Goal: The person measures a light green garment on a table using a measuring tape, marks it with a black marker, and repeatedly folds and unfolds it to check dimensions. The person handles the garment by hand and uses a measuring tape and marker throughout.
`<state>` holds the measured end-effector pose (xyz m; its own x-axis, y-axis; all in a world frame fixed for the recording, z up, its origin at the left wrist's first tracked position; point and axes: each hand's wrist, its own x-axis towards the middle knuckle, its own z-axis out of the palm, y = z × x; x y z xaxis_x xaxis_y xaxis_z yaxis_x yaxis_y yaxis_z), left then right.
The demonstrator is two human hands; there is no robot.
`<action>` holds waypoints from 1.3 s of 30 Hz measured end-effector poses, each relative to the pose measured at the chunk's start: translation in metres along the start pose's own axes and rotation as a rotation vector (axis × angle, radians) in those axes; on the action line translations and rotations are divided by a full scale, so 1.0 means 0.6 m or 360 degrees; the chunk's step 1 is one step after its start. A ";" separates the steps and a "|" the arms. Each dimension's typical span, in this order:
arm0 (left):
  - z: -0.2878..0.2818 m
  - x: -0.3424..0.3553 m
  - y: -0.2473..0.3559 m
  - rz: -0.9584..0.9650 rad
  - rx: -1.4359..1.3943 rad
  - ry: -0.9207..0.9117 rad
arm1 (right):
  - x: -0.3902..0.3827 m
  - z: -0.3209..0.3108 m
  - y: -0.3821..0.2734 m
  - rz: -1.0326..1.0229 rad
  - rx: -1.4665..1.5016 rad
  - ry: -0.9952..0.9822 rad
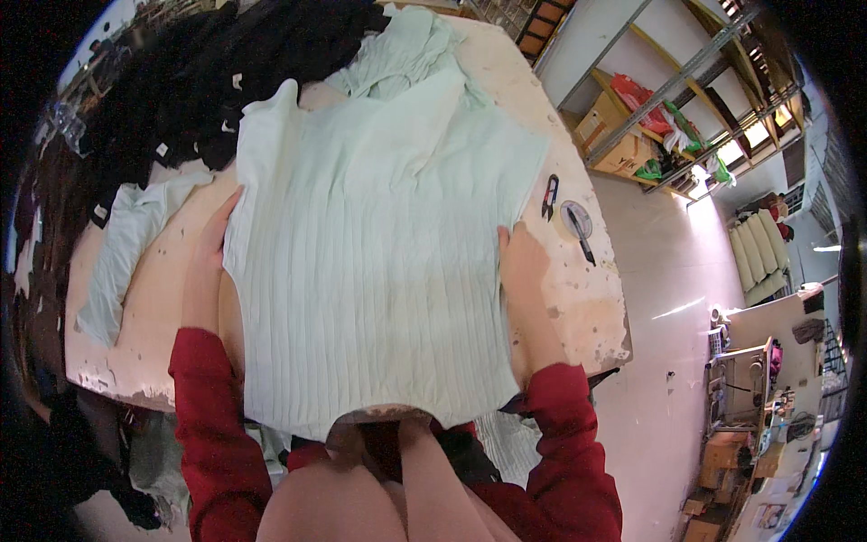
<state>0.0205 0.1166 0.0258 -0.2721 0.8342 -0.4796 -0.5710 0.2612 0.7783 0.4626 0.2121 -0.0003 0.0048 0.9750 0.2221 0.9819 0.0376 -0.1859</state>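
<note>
A pale mint ribbed knit top lies flat across a worn wooden table, its hem hanging over the near edge. My left hand rests at the garment's left side edge, fingers tucked along it. At the right side edge my right hand lies the same way, fingers against the fabric. Both sleeves are dark red.
More pale mint pieces lie at the far end and at the left. A heap of black garments fills the far left. Small snips and a pen on a round disc lie right of the top. Shelving stands at the right.
</note>
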 end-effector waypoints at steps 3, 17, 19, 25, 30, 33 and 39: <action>-0.029 -0.046 -0.017 0.0436 -0.0088 0.0220 | -0.019 -0.015 0.044 0.0106 0.0331 -0.0040; -0.091 -0.087 0.026 0.0265 -0.0097 0.0012 | 0.079 0.007 0.034 -0.0026 -0.0117 0.0090; -0.125 -0.045 0.009 0.0685 0.0158 0.0292 | 0.090 0.035 0.026 -0.0062 -0.0082 0.0204; -0.102 -0.058 0.022 0.0726 0.1798 0.1171 | 0.080 0.024 0.042 0.0157 -0.0176 0.0151; -0.071 -0.130 -0.034 0.1496 0.2294 0.1134 | -0.005 -0.071 0.004 -0.0179 -0.0229 0.0125; -0.062 -0.165 -0.116 0.1350 0.2567 0.0538 | -0.084 -0.051 -0.023 -0.0649 -0.0012 0.0152; -0.037 -0.201 -0.149 0.1458 0.2309 0.0657 | -0.078 -0.030 0.047 -0.0467 0.0977 -0.0075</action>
<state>0.0871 -0.0182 0.0048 -0.3721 0.8405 0.3938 0.8860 0.1951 0.4207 0.4937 0.1635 0.0013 -0.2670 0.9136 0.3067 0.6557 0.4055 -0.6369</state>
